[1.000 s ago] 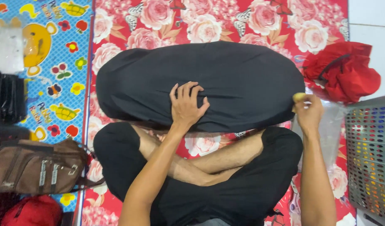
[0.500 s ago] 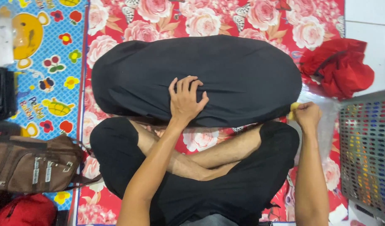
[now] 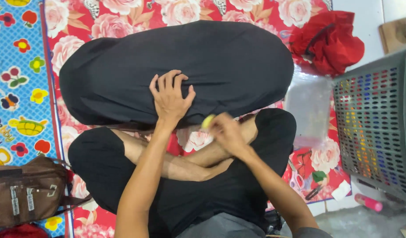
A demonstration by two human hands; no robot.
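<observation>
A large black cloth (image 3: 212, 66) lies spread in an oval on the red floral mat (image 3: 123, 22) in front of my crossed legs. My left hand (image 3: 170, 97) rests flat on the cloth's near edge, fingers apart. Just right of it, at the cloth's near hem, my right hand (image 3: 225, 130) is blurred and pinches a small yellow object (image 3: 207, 121).
A grey perforated laundry basket (image 3: 379, 128) stands at the right. A red garment (image 3: 331, 39) and a clear plastic bag (image 3: 309, 105) lie beside the cloth. A brown bag (image 3: 22, 191) sits at the lower left on a blue patterned mat (image 3: 18, 79). A pink tube (image 3: 368, 202) lies on the floor.
My right hand has swung left from the cloth's right end to its near edge, carrying the yellow object. The left hand stays on the cloth. The view has shifted.
</observation>
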